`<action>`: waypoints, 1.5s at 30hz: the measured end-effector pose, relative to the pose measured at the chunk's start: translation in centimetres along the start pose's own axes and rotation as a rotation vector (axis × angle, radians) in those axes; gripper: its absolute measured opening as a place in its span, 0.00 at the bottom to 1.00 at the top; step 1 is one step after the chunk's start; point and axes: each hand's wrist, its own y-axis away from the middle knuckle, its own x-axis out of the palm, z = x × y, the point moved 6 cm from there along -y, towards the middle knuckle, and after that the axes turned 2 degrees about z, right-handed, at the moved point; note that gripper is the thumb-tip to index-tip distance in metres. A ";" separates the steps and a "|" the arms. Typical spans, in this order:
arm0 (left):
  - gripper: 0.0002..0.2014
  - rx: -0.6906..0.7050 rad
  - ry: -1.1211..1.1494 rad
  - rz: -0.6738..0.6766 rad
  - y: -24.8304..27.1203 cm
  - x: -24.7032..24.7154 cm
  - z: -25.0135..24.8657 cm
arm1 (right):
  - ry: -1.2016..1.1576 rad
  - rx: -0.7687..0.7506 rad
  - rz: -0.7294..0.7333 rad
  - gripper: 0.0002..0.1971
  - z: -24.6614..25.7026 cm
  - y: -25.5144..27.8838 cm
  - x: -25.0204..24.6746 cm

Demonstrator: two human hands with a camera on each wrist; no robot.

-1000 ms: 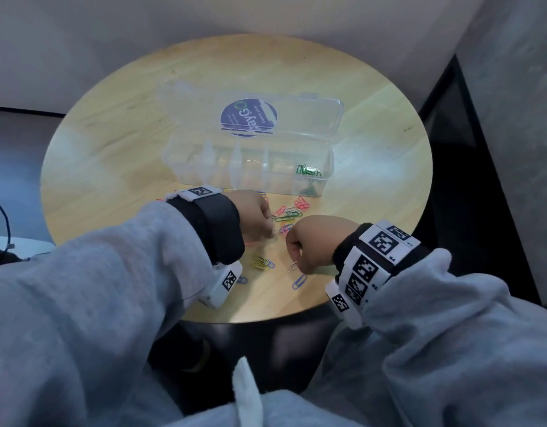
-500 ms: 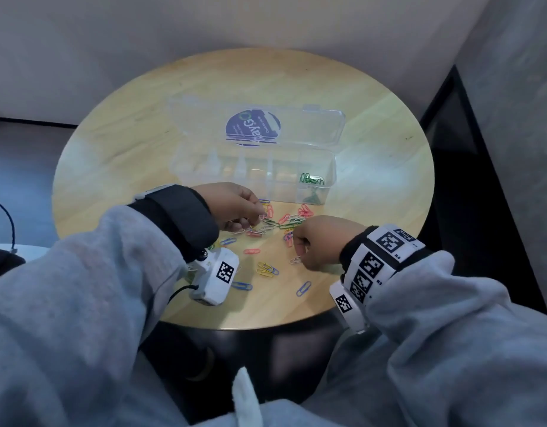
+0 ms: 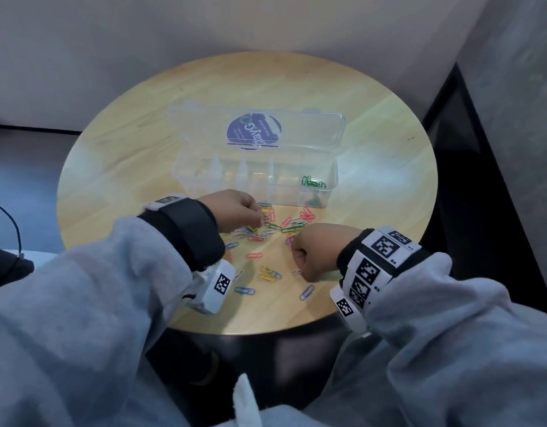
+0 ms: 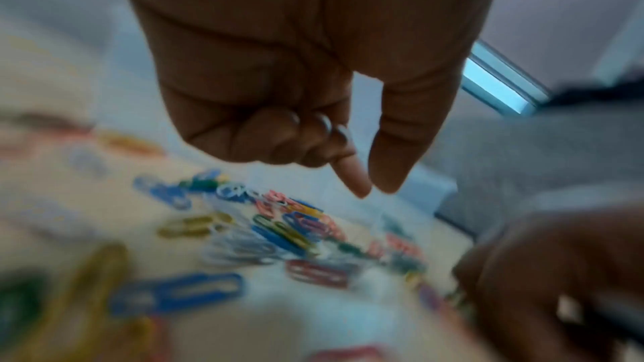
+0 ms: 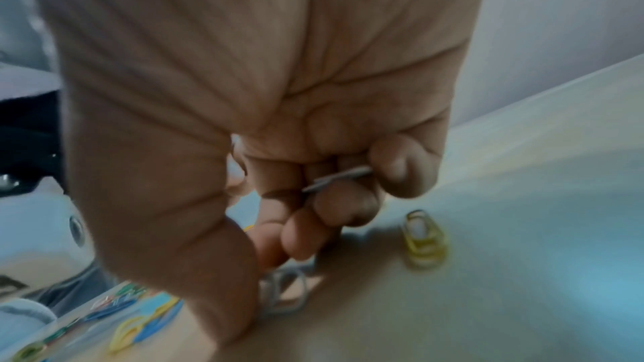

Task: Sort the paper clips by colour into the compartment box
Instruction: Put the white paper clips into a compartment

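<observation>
Gathering step: right hand [image 3: 315, 251] clenched on white clips [image 5: 334, 179], pinching another off the bench [image 3: 374, 143]. Left hand [image 4: 313, 109] — apparently empty, blurred — poised over loose clips [image 3: 278, 224]. Compartment box [image 3: 204, 177] holds greens only. Next: carry whites to a free compartment.

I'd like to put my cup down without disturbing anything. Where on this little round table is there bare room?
Bare wood lies on the table left of the clear compartment box, beyond its open lid, and right of it toward the rim. It is crowded in front of the box, where loose paper clips scatter between the left hand and right hand.
</observation>
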 end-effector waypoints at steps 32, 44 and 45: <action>0.12 -0.087 0.081 0.028 0.0 0.4 -0.7 | -1.257 0.201 -0.053 0.15 -4.7 0.0 -2.4; 0.06 -0.005 0.568 0.141 1.4 -0.1 -0.7 | -0.391 0.121 -0.276 0.06 -3.9 -0.5 -4.7; 0.07 -0.012 0.551 0.134 1.3 -0.1 -0.6 | -0.371 0.122 -0.283 0.05 -3.8 -0.6 -4.7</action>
